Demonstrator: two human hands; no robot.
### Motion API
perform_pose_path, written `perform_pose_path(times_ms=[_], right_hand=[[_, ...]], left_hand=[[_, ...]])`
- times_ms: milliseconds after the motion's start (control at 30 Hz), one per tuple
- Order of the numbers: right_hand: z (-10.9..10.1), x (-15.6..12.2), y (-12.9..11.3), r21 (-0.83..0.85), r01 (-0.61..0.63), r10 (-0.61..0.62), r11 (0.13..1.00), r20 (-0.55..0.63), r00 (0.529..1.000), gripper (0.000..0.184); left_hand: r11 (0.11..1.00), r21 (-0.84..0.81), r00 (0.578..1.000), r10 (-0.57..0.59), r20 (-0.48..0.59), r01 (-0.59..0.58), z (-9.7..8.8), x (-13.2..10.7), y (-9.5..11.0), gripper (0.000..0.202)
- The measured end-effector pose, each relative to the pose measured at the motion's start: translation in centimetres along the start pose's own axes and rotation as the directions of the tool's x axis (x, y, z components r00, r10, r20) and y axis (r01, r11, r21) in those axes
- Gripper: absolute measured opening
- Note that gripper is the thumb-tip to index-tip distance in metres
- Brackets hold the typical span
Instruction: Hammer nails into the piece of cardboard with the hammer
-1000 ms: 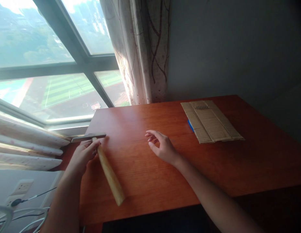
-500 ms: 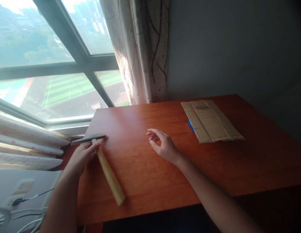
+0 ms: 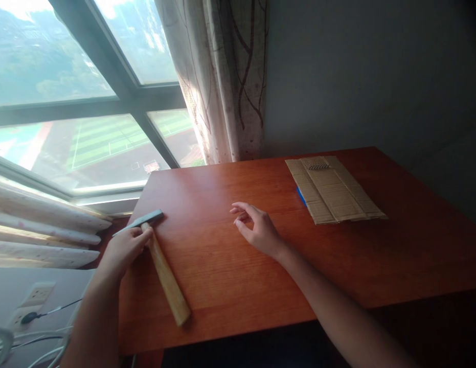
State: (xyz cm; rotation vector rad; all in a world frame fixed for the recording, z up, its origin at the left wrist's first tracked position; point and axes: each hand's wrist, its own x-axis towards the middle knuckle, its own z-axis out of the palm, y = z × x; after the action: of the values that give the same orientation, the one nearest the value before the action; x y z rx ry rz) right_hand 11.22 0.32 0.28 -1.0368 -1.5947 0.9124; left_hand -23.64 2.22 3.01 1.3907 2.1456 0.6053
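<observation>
Starting at the fingertips, we have the thumb & index of our L hand [image 3: 125,251] pinching the hammer [image 3: 165,281] on its wooden handle, just below the metal head; the other L fingers are tucked behind, so we can't tell exactly how they sit. Our R hand [image 3: 257,230] holds nothing: fingers loosely curled, thumb apart from them w/ a gap b/w, hovering over or near the mid part of the table [image 3: 241,294], contact unclear. The hammer is at the table's left side, head toward far left, handle slanting down to near right, its butt close to the near edge. Can't tell if it rests fully on the wood or is partly held up. As for how far along we are: the grip on the hammer is made & we've not yet let go; R hand has no part in the hold, and the head isn't set against any other item. Farther out, at far right, the cardboard [image 3: 337,191] lies well apart from both hands, untouched, w/ a small patterned piece [image 3: 317,164] on its far end (too small to ID) & a bit of a blue thing [image 3: 301,197] peeking out under its left edge. So nothing we see joins hammer & cardboard at this pt. Beyond that: window [image 3: 34,56] at far left, long curtain [image 3: 222,76] next to it, grey wall [image 3: 360,76] far right, socket [image 3: 40,294] w/ a black plug [image 3: 29,318] at near left.
</observation>
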Motion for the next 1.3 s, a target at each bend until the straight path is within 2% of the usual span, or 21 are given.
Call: perform_pose_path(times_ms=[33,100,167,233,333,500,633,733,800,833,900,967,1033,1067,1100,1167,1200,1233,1267,1300], right_hand=[[0.0,0.0,0.0,0.000,0.003,-0.003,1.000,0.001,1.000,0.037],[0.1,0.0,0.1,0.004,0.007,-0.007,1.000,0.005,1.000,0.038],[0.1,0.0,0.2,0.011,0.006,-0.006,1.000,0.009,1.000,0.038],[0.1,0.0,0.2,0.022,-0.001,0.001,1.000,0.008,1.000,0.038],[0.1,0.0,0.1,0.031,-0.009,0.009,0.999,0.006,1.000,0.038],[0.0,0.0,0.1,0.011,-0.003,0.003,1.000,0.007,1.000,0.038],[-0.4,0.2,-0.2,0.001,0.027,-0.027,1.000,0.008,1.000,0.036],[-1.7,0.0,-2.3,0.043,0.051,-0.050,0.998,-0.043,0.998,0.030],[-3.5,-0.5,-4.8,0.069,0.059,-0.053,0.996,-0.091,0.994,0.026],[-4.8,-0.8,-6.2,0.059,0.050,-0.045,0.997,-0.093,0.995,0.026],[-8.2,-1.0,-8.1,0.011,0.058,-0.056,0.998,-0.135,0.989,0.024],[-12.8,-0.8,-8.4,-0.049,0.024,-0.036,0.999,-0.254,0.967,0.020],[-18.0,-0.2,-6.7,-0.117,-0.038,-0.012,0.992,-0.397,0.918,0.021],[-20.5,0.2,-5.2,-0.147,-0.086,0.009,0.985,-0.457,0.890,0.023],[-22.9,0.5,-3.6,-0.170,-0.170,0.060,0.971,-0.515,0.855,0.026],[-26.8,0.7,-0.3,-0.153,-0.408,0.220,0.900,-0.649,0.729,0.034],[-28.1,0.6,1.1,-0.076,-0.497,0.325,0.864,-0.670,0.667,0.032],[-29.1,0.4,2.2,0.039,-0.556,0.452,0.830,-0.633,0.629,0.025],[-29.6,0.0,3.1,0.170,-0.587,0.575,0.791,-0.532,0.622,0.017],[-29.8,-0.3,3.6,0.282,-0.611,0.669,0.739,-0.405,0.623,0.016]], left_hand=[[0.990,0.137,1.000,0.008,0.015,-0.010,-0.1,-0.1,0.4,0.039],[0.912,0.408,0.999,0.029,0.034,-0.040,-0.3,-0.4,1.4,0.042],[0.819,0.571,0.998,0.058,0.021,-0.059,-0.4,-0.5,2.1,0.043],[0.744,0.665,0.997,0.081,0.017,-0.072,-0.4,-0.5,2.4,0.044],[0.697,0.710,0.994,0.097,0.041,-0.097,-0.3,-0.3,2.1,0.047],[0.711,0.700,0.997,0.075,0.019,-0.067,-0.1,-0.7,2.4,0.047],[0.696,0.718,0.992,0.097,-0.076,-0.013,-0.1,-2.4,4.6,0.052],[0.715,0.698,0.976,0.169,-0.134,-0.029,0.5,-3.7,7.0,0.050],[0.783,0.604,0.960,0.261,-0.102,-0.148,1.6,-4.4,8.8,0.043],[0.812,0.521,0.941,0.335,-0.046,-0.264,2.5,-4.7,9.8,0.038],[0.829,0.281,0.873,0.481,0.081,-0.483,4.9,-5.3,11.8,0.034],[0.801,-0.024,0.779,0.588,0.215,-0.598,8.0,-6.1,14.1,0.032],[0.755,-0.279,0.696,0.655,0.293,-0.593,11.3,-6.7,16.7,0.032],[0.739,-0.388,0.668,0.669,0.326,-0.551,12.9,-7.1,18.1,0.034],[0.718,-0.497,0.653,0.678,0.339,-0.488,14.4,-7.3,19.4,0.035],[0.667,-0.681,0.651,0.666,0.364,-0.303,17.0,-7.6,22.0,0.036],[0.655,-0.705,0.647,0.667,0.369,-0.273,18.1,-7.7,23.1,0.035],[0.646,-0.720,0.640,0.670,0.377,-0.253,19.0,-7.8,24.0,0.035],[0.639,-0.733,0.632,0.673,0.384,-0.235,19.8,-7.9,24.8,0.034],[0.635,-0.738,0.622,0.678,0.392,-0.227,20.5,-7.9,25.4,0.033]])
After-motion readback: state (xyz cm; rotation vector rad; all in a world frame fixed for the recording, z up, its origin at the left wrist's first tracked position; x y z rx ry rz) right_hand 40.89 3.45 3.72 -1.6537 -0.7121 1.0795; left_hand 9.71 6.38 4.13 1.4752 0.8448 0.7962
